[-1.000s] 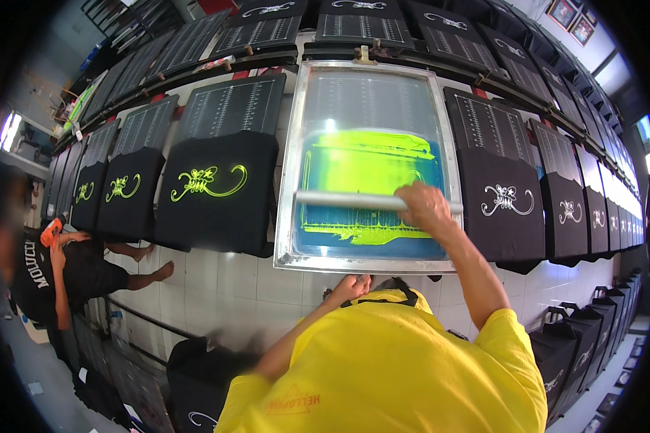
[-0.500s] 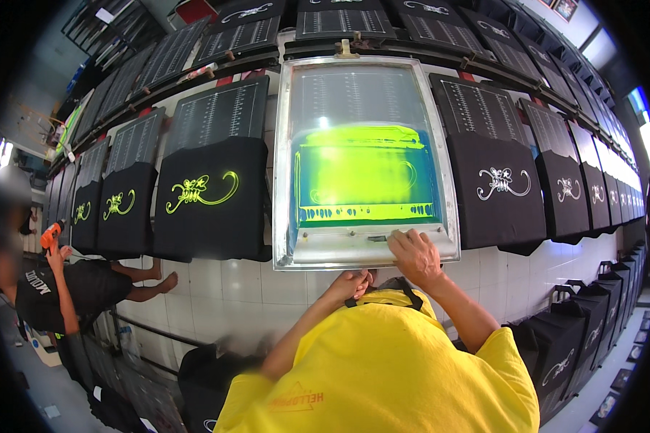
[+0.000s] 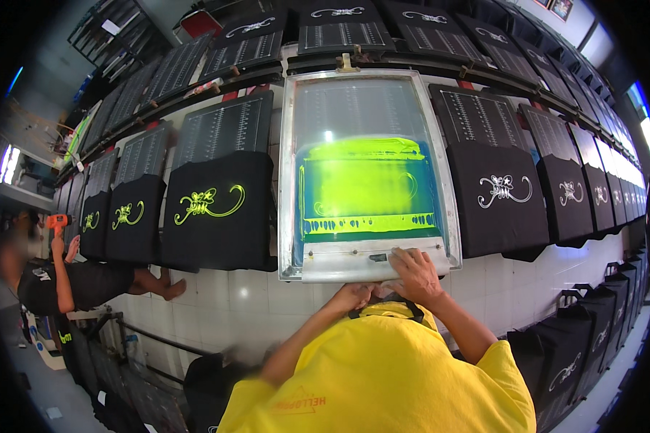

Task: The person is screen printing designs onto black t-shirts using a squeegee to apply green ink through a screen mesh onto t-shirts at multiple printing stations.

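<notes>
A silkscreen frame (image 3: 286, 180) with silver metal sides lies in front of me, its mesh coated blue-green and carrying a broad patch of bright yellow-green ink (image 3: 361, 184). Across its near end rests a wide silver squeegee (image 3: 339, 265). My right hand (image 3: 417, 278) is closed over the squeegee's right part, fingers bent on its top. Just below the frame's near edge, close to my body, my left hand (image 3: 350, 296) has its fingers curled in; what they hold, if anything, is hidden. Through the mesh a curling motif shows faintly.
Black shirts on boards stand in rows: yellow-green prints on the left shirt (image 3: 213, 209), white ones on the right shirt (image 3: 502, 195). A metal rail (image 3: 383, 66) runs behind the frame. At far left a person in black (image 3: 87, 285) holds an orange heat gun (image 3: 59, 221).
The whole scene sits slightly lower in the picture. My right hand stays on the squeegee, and my left hand has shifted slightly right. The other person's heat gun has turned.
</notes>
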`<action>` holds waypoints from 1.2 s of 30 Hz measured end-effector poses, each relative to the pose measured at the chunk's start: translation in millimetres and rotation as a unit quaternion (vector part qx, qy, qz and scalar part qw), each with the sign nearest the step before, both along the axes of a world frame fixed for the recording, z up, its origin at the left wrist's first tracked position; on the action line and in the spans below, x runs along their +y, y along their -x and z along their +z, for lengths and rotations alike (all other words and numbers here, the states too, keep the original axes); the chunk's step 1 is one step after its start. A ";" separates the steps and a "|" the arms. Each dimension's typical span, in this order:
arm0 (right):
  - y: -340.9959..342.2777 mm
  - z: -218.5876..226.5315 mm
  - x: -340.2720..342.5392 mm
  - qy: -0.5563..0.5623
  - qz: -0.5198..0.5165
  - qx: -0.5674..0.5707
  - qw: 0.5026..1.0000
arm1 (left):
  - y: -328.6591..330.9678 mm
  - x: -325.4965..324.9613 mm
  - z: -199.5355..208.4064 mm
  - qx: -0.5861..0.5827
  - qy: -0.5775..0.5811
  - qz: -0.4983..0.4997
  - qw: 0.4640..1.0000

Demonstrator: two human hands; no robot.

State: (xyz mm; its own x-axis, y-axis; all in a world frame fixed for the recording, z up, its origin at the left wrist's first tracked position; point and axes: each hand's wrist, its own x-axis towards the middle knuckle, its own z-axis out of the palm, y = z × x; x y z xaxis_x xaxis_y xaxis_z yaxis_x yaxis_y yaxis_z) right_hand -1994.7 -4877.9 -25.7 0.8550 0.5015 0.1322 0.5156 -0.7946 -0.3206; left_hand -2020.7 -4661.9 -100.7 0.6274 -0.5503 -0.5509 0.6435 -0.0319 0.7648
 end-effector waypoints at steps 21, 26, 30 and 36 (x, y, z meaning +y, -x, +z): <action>-54.7 -86.7 -117.1 -0.313 -0.447 0.045 0.837 | -68.6 153.3 -5.4 -0.378 -0.525 0.186 0.740; -54.8 -88.3 -119.6 -0.326 -0.454 0.043 0.828 | -73.1 154.3 1.7 -0.390 -0.514 0.204 0.736; -56.2 -82.3 -117.5 -0.341 -0.453 0.050 0.822 | -73.0 157.5 5.2 -0.387 -0.515 0.199 0.738; -53.8 -94.2 -119.0 -0.332 -0.447 0.012 0.831 | -74.3 157.5 -5.9 -0.382 -0.526 0.199 0.734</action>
